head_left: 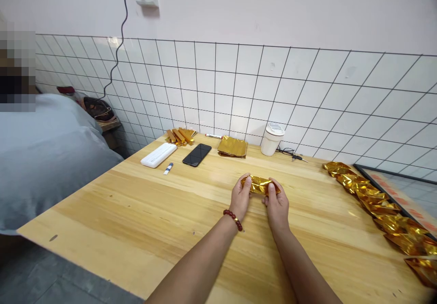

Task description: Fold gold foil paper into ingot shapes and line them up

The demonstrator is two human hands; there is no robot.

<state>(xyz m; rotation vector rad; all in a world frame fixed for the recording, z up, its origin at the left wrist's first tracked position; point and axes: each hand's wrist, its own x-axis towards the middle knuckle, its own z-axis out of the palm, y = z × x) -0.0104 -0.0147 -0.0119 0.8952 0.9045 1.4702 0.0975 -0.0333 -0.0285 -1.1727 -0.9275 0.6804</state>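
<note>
A piece of folded gold foil paper [260, 185] is held level just above the wooden table [136, 222]. My left hand [241, 195] grips its left end, thumb on top, with a dark red bead bracelet on the wrist. The right end is pinched by my right hand [277, 202], its thumb also on top and the other fingers curled beneath. Along the table's right side runs a row of several folded gold foil pieces [372, 199]. Toward the back lies a stack of flat gold foil sheets [232, 147].
Near the back edge are gold foil strips [180, 136], a white power bank [159, 154], a black phone [197, 154], a small blue-and-white tube [168, 168], a marker [213, 135], a white lidded cup [272, 140] and keys [299, 158]. A person in a light shirt [51, 158] sits at left.
</note>
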